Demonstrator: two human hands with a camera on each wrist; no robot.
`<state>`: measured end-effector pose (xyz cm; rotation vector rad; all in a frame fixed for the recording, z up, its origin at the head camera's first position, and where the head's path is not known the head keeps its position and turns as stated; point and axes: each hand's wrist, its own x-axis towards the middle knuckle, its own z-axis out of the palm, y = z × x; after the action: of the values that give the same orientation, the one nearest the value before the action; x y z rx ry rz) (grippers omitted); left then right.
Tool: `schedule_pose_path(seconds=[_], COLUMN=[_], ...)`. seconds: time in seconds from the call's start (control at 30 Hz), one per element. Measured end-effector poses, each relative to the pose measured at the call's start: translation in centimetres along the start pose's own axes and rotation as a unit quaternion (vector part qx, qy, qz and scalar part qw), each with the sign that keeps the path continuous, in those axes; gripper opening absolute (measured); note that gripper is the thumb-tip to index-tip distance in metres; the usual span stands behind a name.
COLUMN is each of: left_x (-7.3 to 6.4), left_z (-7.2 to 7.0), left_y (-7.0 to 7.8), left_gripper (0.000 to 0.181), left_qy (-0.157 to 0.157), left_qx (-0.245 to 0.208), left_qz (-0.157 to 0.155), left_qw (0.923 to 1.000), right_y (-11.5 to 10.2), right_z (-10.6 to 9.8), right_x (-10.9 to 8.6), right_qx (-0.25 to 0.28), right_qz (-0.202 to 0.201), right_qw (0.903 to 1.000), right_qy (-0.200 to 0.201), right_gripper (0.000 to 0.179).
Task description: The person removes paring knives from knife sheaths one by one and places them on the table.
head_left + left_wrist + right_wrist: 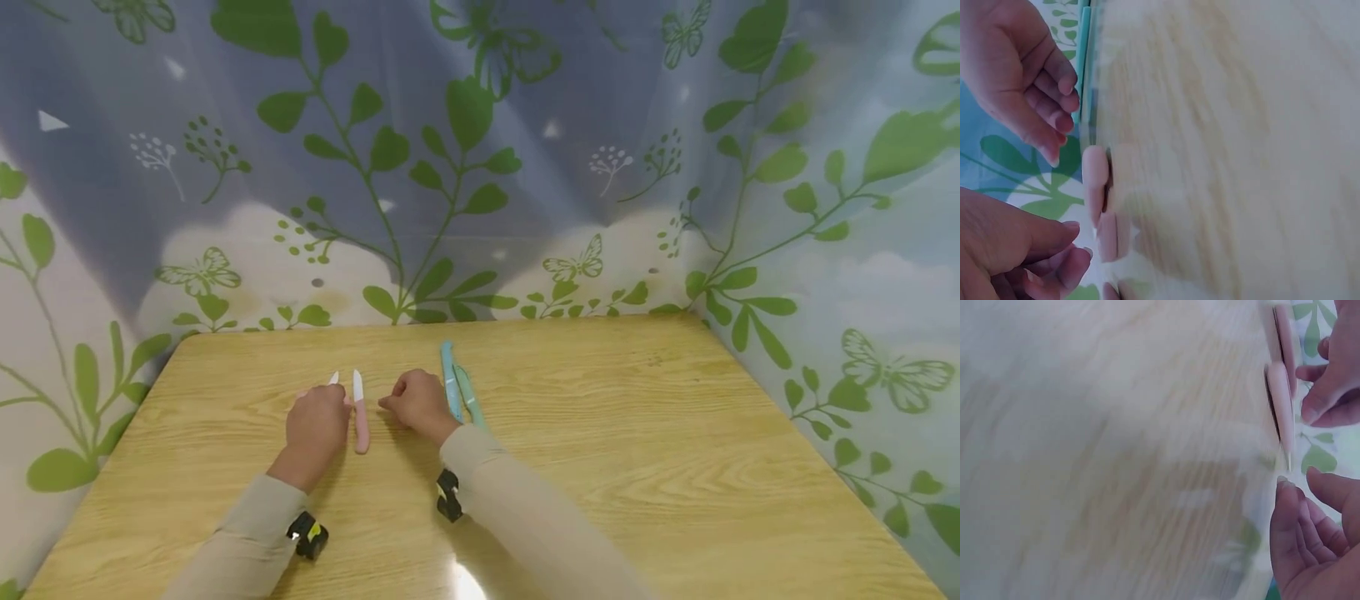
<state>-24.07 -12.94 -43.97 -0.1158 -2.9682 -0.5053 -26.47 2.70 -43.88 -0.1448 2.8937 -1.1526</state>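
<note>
A small knife [361, 425] with a pink handle and white blade lies on the table between the hands. Left of it, my left hand [317, 422] hovers over a second white blade [334, 378], its rest mostly hidden. In the left wrist view, pink handles [1095, 167] lie on the tabletop, apart from the loosely bent left fingers. My right hand [417, 403] is right of the pink knife, thumb near the fingertips and nothing between them. In the right wrist view, a pink handle [1281, 400] lies beyond its fingertips.
Behind the right wrist lie a blue-handled tool [447, 367] and a green one [467, 390], side by side and partly covered. The wooden table [637, 467] ends at a leaf-patterned curtain [525, 208] at the back and sides.
</note>
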Motion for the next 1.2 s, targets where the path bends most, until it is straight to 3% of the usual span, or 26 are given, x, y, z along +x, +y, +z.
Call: schedule_pose_path(seconds=[0.17, 0.33, 0.57, 0.73, 0.83, 1.03, 1.2], left_x=[0.3, 0.7, 0.9, 1.9, 2.4, 3.6, 4.3], left_z=[0.0, 0.1, 0.4, 0.9, 1.3, 2.6, 3.5], left_y=[0.6, 1.8, 4.1, 5.8, 6.6, 7.4, 8.3], left_gripper=[0.024, 0.016, 0.019, 0.026, 0.028, 0.025, 0.026], left_qy=[-0.008, 0.000, 0.035, -0.013, -0.032, -0.012, -0.021], left_qx=[-0.007, -0.002, -0.012, -0.051, -0.082, -0.127, -0.174], left_qz=[0.019, 0.038, 0.089, 0.052, 0.046, 0.040, 0.015], left_qw=[0.9998, 0.9993, 0.9953, 0.9973, 0.9950, 0.9910, 0.9844], right_y=[1.0, 2.1, 3.6, 4.2, 4.4, 4.4, 4.5], right_z=[-1.8, -3.4, -4.8, -5.5, -5.8, -5.6, -5.3], right_x=[0.0, 0.1, 0.1, 0.2, 0.2, 0.1, -0.1], right_qx=[-0.015, -0.056, -0.098, -0.135, -0.141, -0.162, -0.182], right_qz=[-0.030, -0.041, -0.035, -0.020, -0.006, 0.004, 0.010], right_qw=[0.9994, 0.9974, 0.9936, 0.9897, 0.9892, 0.9866, 0.9830], right_qy=[0.006, 0.021, 0.043, 0.043, 0.038, 0.022, 0.021], right_gripper=[0.024, 0.023, 0.019, 0.021, 0.021, 0.022, 0.024])
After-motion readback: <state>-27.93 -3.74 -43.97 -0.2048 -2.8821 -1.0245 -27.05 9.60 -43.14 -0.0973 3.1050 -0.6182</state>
